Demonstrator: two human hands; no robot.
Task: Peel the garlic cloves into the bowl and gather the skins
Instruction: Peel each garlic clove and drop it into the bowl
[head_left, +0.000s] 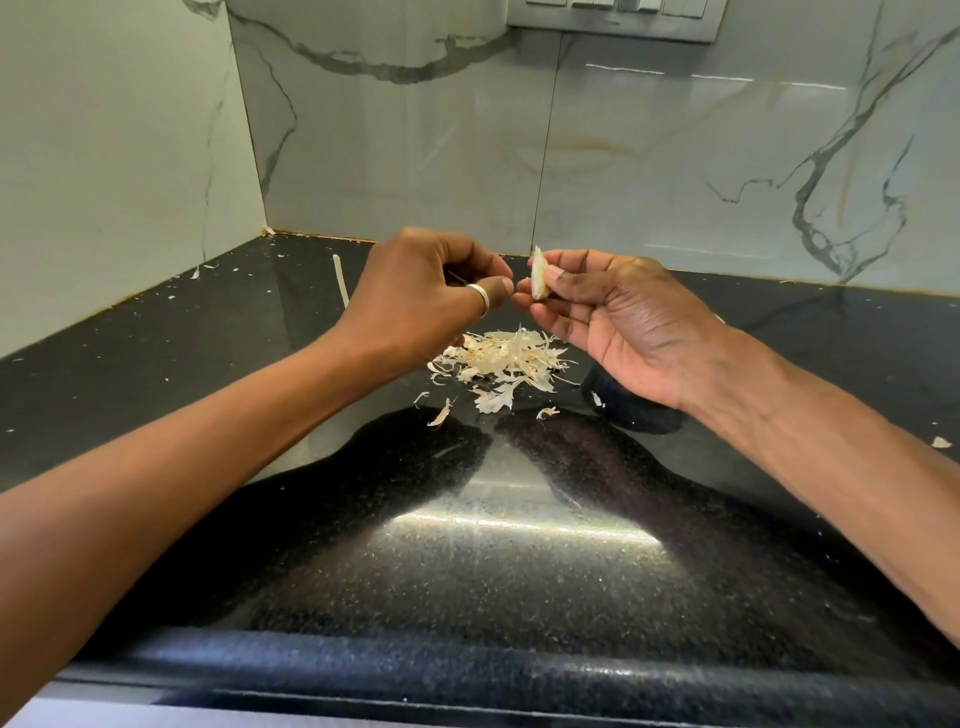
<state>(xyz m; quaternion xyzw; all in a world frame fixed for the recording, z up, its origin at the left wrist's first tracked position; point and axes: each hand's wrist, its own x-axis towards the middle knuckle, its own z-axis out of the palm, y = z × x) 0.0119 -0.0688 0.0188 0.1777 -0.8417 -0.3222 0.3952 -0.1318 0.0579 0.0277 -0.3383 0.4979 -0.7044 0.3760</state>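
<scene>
Right hand (618, 322): pinches the garlic clove (538, 280) between thumb and fingertips, in the air.
Left hand (415, 296): my fingers curled, thumb and forefinger tips together just beside the clove; cannot tell if they hold anything.
Skins (498, 364): loose pile on the bench (519, 571), below both hands.
Black bowl (639, 415): right of the pile, partly under my right wrist.

Black worktop (519, 571) across the lower frame, flecked all over with fine pale speckles. White wall tiles (415, 156) along the top, streaked with grey marble veins. Cream skins (501, 364) at centre. Pale yellowish garlic clove (538, 275) just above. Silver ring (480, 297) left of centre. Black bowl (623, 410) right of centre. Grey switch plate (613, 21) at the upper edge.
</scene>
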